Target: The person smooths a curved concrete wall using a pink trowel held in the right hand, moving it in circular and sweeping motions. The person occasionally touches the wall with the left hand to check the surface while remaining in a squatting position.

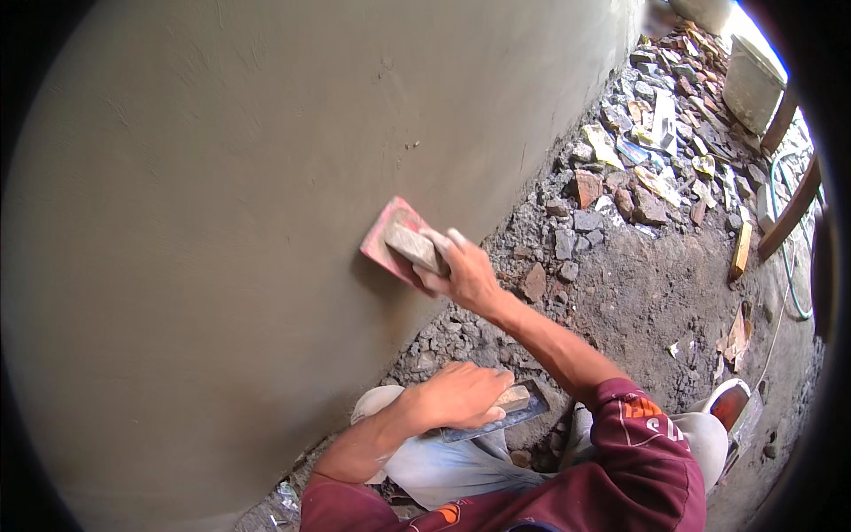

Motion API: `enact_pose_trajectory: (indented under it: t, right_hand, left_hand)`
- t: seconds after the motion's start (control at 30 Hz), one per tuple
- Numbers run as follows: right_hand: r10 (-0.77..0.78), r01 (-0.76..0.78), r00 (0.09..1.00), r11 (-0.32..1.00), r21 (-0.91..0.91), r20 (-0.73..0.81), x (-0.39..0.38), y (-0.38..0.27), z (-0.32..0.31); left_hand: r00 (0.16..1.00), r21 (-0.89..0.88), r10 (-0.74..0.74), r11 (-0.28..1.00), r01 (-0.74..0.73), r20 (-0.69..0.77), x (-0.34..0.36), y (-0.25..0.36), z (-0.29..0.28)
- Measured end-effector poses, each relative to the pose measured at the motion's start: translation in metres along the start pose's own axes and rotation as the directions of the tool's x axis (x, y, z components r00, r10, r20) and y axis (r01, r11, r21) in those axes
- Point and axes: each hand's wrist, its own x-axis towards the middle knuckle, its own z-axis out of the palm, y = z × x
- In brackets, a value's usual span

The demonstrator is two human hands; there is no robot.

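A red float with a pale block handle [408,244] lies against the grey plastered wall [222,160], its handle gripped by my right hand [461,275] with the fingers wrapped round it. Low in the view, my left hand [456,395] is closed on a dark rectangular trowel [532,412] with a light handle, held over my light-trousered legs [443,465]. The trowel is away from the wall face, and its underside is hidden.
Rubble and broken brick [620,186] line the wall's foot. A pale bucket [752,84], wooden posts [793,213], a yellowish wood piece [741,251] and a looped hose [789,275] are at the right. A white container [727,399] sits by my right knee.
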Motion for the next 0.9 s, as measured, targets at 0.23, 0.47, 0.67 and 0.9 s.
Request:
enact_pose_trajectory:
  t: [0.23, 0.47, 0.67, 0.9]
  right_hand:
    - [-0.062, 0.064, 0.944, 0.998, -0.005, -0.324, 0.107, -0.025, -0.025]
    - [0.020, -0.020, 0.982, 1.000, 0.005, -0.187, 0.057, -0.047, 0.015]
    - [0.284, -0.200, 0.845, 0.954, 0.225, -0.454, 0.046, -0.011, 0.005]
    - [-0.043, 0.002, 0.880, 0.996, -0.087, -0.473, 0.098, -0.034, 0.029]
  left_hand:
    - [0.999, -0.006, -0.031, 0.999, 0.031, 0.011, -0.004, -0.004, -0.005]
    - [0.998, -0.025, 0.057, 0.998, -0.057, 0.008, -0.008, -0.012, -0.004]
    - [0.996, -0.103, 0.034, 0.994, -0.026, 0.077, -0.020, -0.005, -0.019]
    - [0.999, -0.182, 0.006, 0.983, 0.001, 0.041, -0.026, -0.026, -0.028]
